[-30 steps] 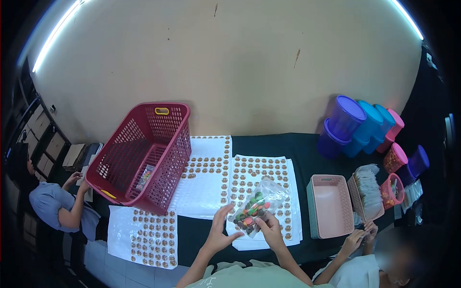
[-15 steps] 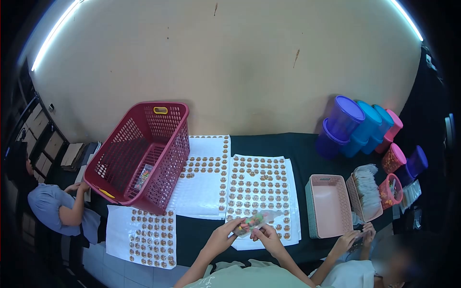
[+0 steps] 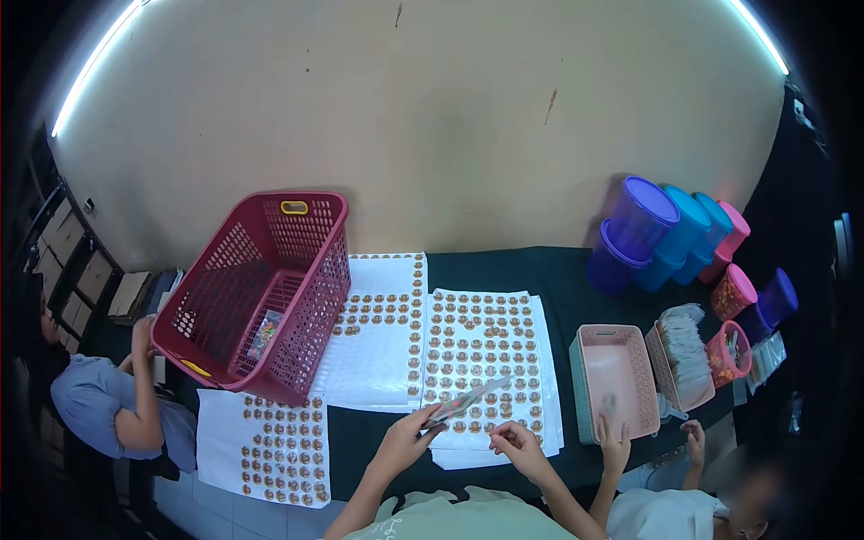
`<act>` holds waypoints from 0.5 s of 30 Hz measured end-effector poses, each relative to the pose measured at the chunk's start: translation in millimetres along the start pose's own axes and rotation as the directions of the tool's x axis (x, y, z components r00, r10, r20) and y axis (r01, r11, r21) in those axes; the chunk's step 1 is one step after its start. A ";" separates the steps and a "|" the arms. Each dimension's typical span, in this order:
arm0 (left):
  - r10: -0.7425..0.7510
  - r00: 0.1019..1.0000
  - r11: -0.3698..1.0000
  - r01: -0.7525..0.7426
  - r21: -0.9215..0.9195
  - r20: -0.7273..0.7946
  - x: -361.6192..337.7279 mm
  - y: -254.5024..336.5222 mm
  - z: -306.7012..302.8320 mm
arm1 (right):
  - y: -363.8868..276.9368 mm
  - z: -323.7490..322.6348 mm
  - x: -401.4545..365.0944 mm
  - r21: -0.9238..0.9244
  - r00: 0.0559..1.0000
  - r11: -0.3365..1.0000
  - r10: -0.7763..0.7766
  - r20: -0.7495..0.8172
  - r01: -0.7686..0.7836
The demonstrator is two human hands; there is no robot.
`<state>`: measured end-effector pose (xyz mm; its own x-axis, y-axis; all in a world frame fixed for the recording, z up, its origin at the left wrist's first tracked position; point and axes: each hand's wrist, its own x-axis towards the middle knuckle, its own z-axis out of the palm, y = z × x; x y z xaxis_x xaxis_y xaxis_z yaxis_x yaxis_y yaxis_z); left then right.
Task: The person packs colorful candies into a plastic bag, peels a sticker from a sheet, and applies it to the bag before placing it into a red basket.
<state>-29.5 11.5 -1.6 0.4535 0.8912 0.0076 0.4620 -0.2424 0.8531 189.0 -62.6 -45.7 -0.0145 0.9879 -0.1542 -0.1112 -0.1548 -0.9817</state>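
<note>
Over the lower part of the right-hand sticker sheet (image 3: 461, 369), the left hand (image 3: 402, 445) grips one end of a clear bag (image 3: 457, 407) between thumb and fingers; the bag slants up and away, its contents hard to make out at this angle; the right hand (image 3: 520, 447) is just beside it, apart from the bag, thumb and fingertips drawn close together, though whether they meet or pinch anything small I cannot tell.

To the left stands a large maroon basket (image 3: 310, 337) with yellow-trimmed handles; low inside it lies a clear packet (image 3: 265, 335) of coloured pieces; a person (image 3: 117, 405) is beside its far left side.

To the right, a pink basket (image 3: 621, 378) sits within or against a green one (image 3: 583, 396), which I cannot tell; a co-worker's hand (image 3: 614, 443) reaches in at its near end, by a small blurred item (image 3: 609, 403); next to it, a narrower basket (image 3: 706, 399) holds upright clear packets (image 3: 686, 346); beside that, a pink tub (image 3: 723, 362) holds small things; behind stand lidded purple canisters (image 3: 641, 220), with teal canisters (image 3: 688, 220) alongside.
</note>
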 end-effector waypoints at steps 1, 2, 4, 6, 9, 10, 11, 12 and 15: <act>-0.001 1.000 1.000 0.001 -0.001 -0.003 0.8 -3.6 -2.6 | 0.9 -2.5 -0.6 -0.008 1.000 1.000 -0.003 0.007 0.003; 0.055 0.993 0.998 -0.057 -0.014 -0.107 2.5 -10.7 -7.0 | 1.5 -6.3 -2.5 -0.010 1.000 1.000 -0.001 0.010 0.002; -0.026 0.954 0.995 -0.003 -0.097 -0.297 5.5 -24.3 -24.4 | 1.7 -18.7 -8.6 -0.132 0.999 0.990 0.045 0.023 -0.042; -0.199 0.836 0.968 0.088 -0.234 -0.511 6.0 -33.3 -61.2 | -3.6 -37.1 -15.9 -0.284 0.999 0.959 0.031 0.021 -0.024; -0.287 0.561 0.843 -0.238 -0.483 -0.776 -2.1 -50.3 -112.4 | -10.3 -62.2 -25.8 -0.447 0.999 0.895 -0.035 -0.042 0.013; -0.435 0.422 0.778 -0.269 -0.568 -0.796 -8.0 -45.6 -124.8 | -14.4 -69.6 -28.9 -0.516 0.995 0.856 -0.038 -0.088 -0.013; -0.432 0.423 0.779 -0.271 -0.566 -0.797 -15.3 -50.2 -137.4 | -18.1 -76.5 -31.4 -0.581 0.990 0.813 -0.045 -0.135 -0.043; -0.382 0.460 0.713 -0.406 -0.572 -0.802 -24.5 -58.0 -149.0 | -20.7 -82.5 -32.5 -0.570 0.988 0.820 -0.044 -0.151 -0.050; -0.317 0.471 0.645 -0.530 -0.551 -0.823 -35.5 -53.8 -154.9 | -3.3 -106.6 -28.6 -0.597 0.950 0.800 -0.137 -0.280 -0.061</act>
<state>-188.5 52.3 33.0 -0.5601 0.8123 0.1627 -0.3627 -0.4170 0.8334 295.7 -90.6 -50.0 0.2793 0.9592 -0.0437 0.5050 -0.1855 -0.8429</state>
